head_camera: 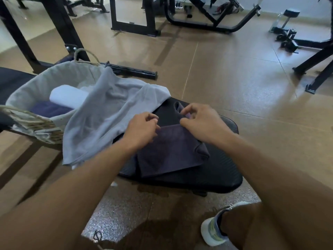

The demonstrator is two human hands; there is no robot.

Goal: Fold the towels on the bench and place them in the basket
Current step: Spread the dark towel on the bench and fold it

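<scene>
A dark purple towel [169, 152] lies partly folded on the black bench pad [212, 177]. My left hand [142, 129] pinches its far left edge with curled fingers. My right hand [200, 120] pinches the far right corner, where a bit of the cloth shows between the fingers. A light grey towel [100, 120] is draped unfolded from the bench's left side over the rim of the wicker basket [30, 121]. Inside the basket's cloth lining lie a rolled white towel [68, 96] and a folded dark blue towel [48, 109].
Black gym machine frames [133, 17] stand on the brown floor behind and to the left, and a black bar [133, 71] lies beyond the basket. More frame legs [317, 69] are at the right. My shoe [216, 226] is on the floor below the bench.
</scene>
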